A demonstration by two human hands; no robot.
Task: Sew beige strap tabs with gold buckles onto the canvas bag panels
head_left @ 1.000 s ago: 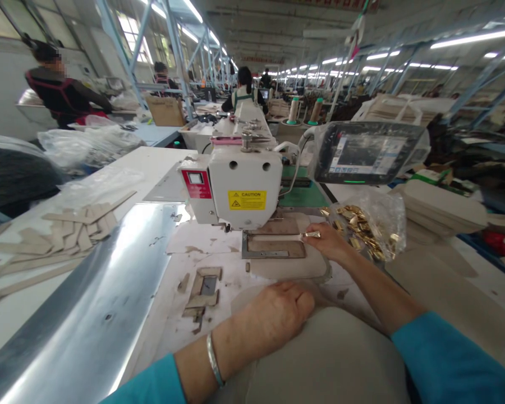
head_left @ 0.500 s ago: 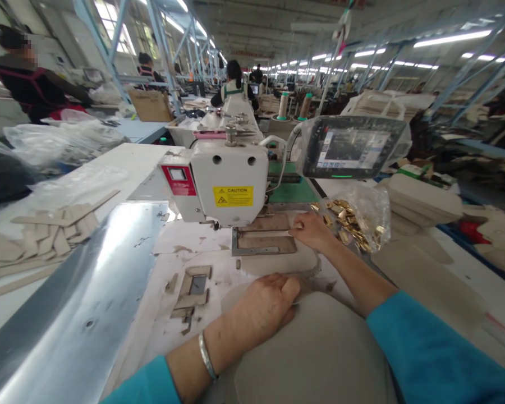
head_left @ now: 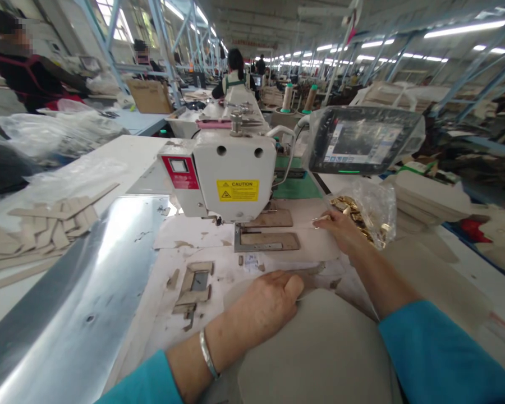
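Observation:
My left hand [head_left: 269,303] rests, fingers curled, on the edge of a stack of beige material pieces [head_left: 324,348] in front of me. My right hand [head_left: 340,227] reaches to the right of the metal clamp frame [head_left: 266,241] under the white sewing machine head [head_left: 231,177], pinching a small gold metal fitting [head_left: 323,218] at its fingertips. A clear bag of gold fittings [head_left: 364,216] lies just right of that hand.
A touchscreen panel [head_left: 362,147] wrapped in plastic stands at the right. Beige cut strips [head_left: 46,230] lie at the left beside a shiny metal sheet [head_left: 79,303]. Small templates [head_left: 193,283] sit on the table. Stacked pieces [head_left: 429,199] are at right. Other people work in the background.
The clamp frame has shifted slightly toward me. My right hand has drawn back to the right, still pinching the gold fitting. My left hand has stayed on the stack.

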